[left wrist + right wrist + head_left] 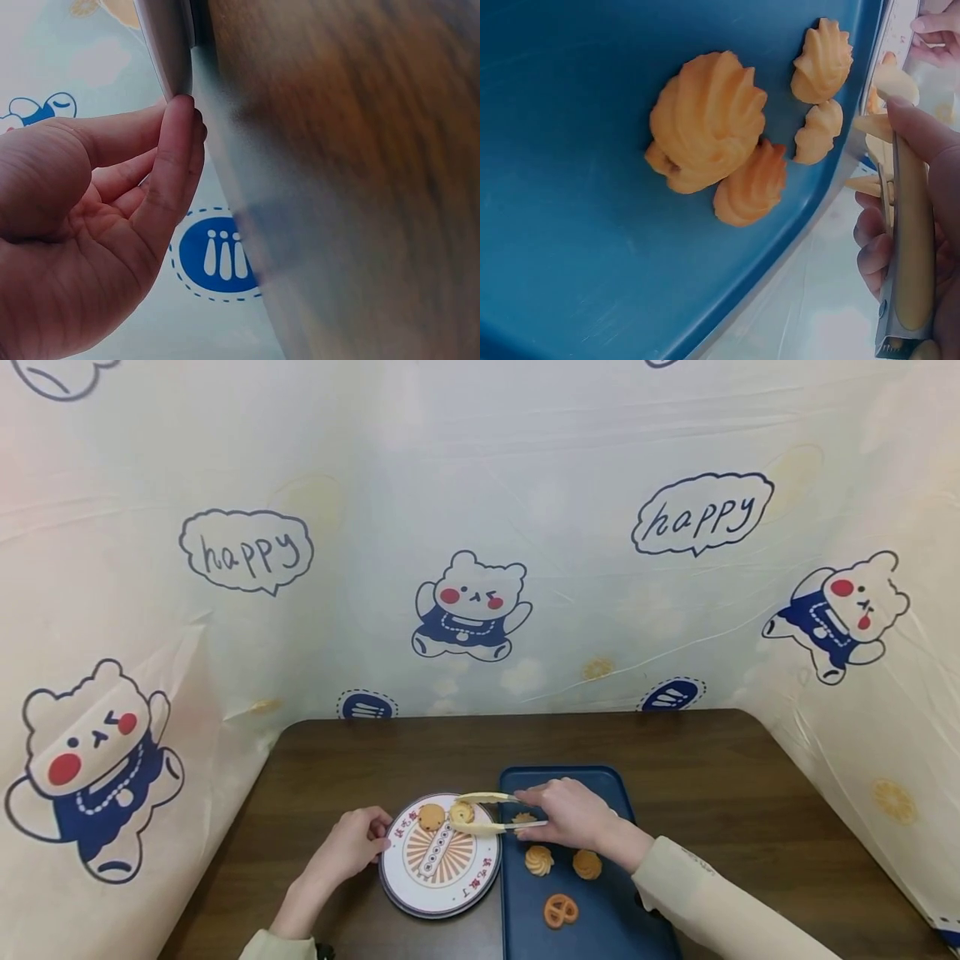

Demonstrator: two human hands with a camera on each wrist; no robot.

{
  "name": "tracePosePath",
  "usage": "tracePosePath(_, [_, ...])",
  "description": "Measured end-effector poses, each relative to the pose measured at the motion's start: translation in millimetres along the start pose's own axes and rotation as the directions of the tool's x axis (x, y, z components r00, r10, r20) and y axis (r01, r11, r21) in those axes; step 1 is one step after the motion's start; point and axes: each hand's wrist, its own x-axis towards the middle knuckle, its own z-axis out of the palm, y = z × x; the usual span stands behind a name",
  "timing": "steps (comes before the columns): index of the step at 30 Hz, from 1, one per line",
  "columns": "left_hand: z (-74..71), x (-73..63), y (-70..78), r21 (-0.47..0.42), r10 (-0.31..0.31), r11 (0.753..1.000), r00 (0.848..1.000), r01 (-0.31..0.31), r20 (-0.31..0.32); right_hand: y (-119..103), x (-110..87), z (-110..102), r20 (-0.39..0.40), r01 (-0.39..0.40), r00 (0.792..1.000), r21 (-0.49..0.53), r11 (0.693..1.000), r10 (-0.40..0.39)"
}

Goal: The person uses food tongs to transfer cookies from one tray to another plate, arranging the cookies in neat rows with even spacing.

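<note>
My left hand (348,843) pinches the left rim of a round white plate (395,872) with printed red characters and rays; the left wrist view shows thumb and fingertips meeting at its edge. In my right hand (573,814) is a pair of tongs (912,247) with pale yellow tips and metal arms. Between the tips, over the plate's upper right, is a round swirled cookie (462,812); whether it touches the plate I cannot tell. Just left of it lies another round cookie (431,817) on the plate.
Right of the plate lies a dark blue rectangular tray (607,914). It bears several swirled cookies (538,861) and a pretzel-shaped cookie (560,911). Both stand on a dark wooden table (697,777), with a printed bear curtain (585,610) around its back and sides.
</note>
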Motion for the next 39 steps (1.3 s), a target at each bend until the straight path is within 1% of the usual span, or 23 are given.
tracePosePath(5, [-1.8,-1.5,2.3,0.0,0.008,1.0,1.0,-0.008,0.002,-3.8,2.9,-1.9,0.009,0.005,1.0,-0.034,0.999,-0.004])
tracePosePath(15, [-1.5,-1.6,2.2,0.001,0.017,1.0,1.0,-0.017,0.002,-6.3,3.2,-2.7,0.022,-0.025,0.999,-0.053,0.998,0.026])
tracePosePath(22, [0.4,-0.9,0.4,0.006,-0.012,1.0,1.0,0.012,0.004,-6.2,3.6,-2.2,0.029,-0.057,0.998,-0.049,0.997,0.058])
tracePosePath(27, [0.7,-1.1,-0.3,0.004,-0.008,1.0,1.0,0.008,0.007,-5.7,3.0,-3.3,0.029,-0.068,0.997,-0.043,0.997,0.07])
tracePosePath(30, [0.4,-1.0,-0.1,0.005,-0.009,1.0,1.0,0.009,0.003,-5.2,1.2,-4.9,0.011,-0.066,0.998,-0.035,0.997,0.067])
tracePosePath(35, [0.1,-0.8,1.3,0.012,-0.009,1.0,1.0,0.01,-0.003,-3.1,-3.9,-10.1,-0.042,-0.074,0.996,-0.004,0.997,0.073])
tracePosePath(39, [0.1,-1.0,1.8,0.015,-0.003,1.0,1.0,0.003,-0.002,1.0,-9.1,-15.6,-0.075,-0.137,0.988,0.017,0.99,0.138])
